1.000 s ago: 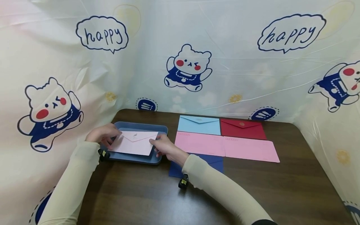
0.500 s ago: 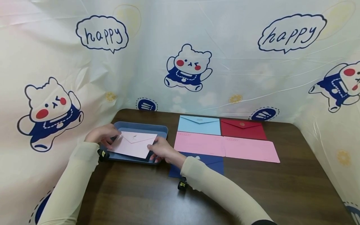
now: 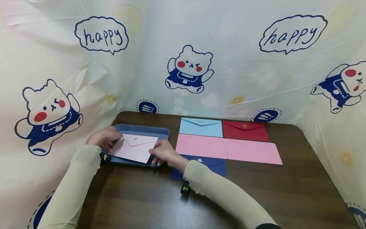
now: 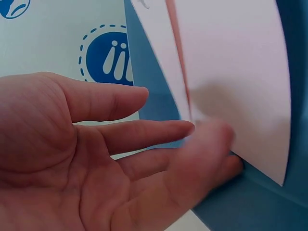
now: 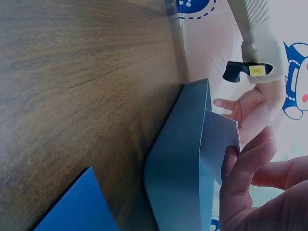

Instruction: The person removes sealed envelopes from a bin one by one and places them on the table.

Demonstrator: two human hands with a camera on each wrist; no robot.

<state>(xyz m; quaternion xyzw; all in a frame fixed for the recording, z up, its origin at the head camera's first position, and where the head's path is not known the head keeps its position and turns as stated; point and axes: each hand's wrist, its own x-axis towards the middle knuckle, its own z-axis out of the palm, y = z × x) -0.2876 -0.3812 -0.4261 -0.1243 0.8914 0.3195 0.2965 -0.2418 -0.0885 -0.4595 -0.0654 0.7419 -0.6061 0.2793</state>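
A pale pinkish-white envelope (image 3: 136, 148) with a pink-edged flap and a small printed figure lies over the blue-grey tray (image 3: 143, 128). My right hand (image 3: 166, 152) pinches its right edge, thumb on top and fingers beneath. At the opposite edge, my left hand (image 3: 104, 139) holds the envelope's left corner. In the left wrist view, the left thumb (image 4: 207, 154) is blurred across that corner, with other fingertips beside and under it. The right wrist view shows the envelope (image 5: 219, 142) tilted up past the tray wall (image 5: 180, 159), so it does not lie flat.
Right of the tray lie a light blue envelope (image 3: 200, 128), a red envelope (image 3: 246, 133) and two pink ones (image 3: 201, 147) in rows. A dark blue envelope (image 3: 213, 168) lies partly under the right forearm. A printed curtain (image 3: 240, 63) surrounds the wooden table (image 3: 257, 197).
My right hand has moved slightly left and nearer, bringing the envelope's right edge down toward the tray's near side. The left hand has hardly moved.
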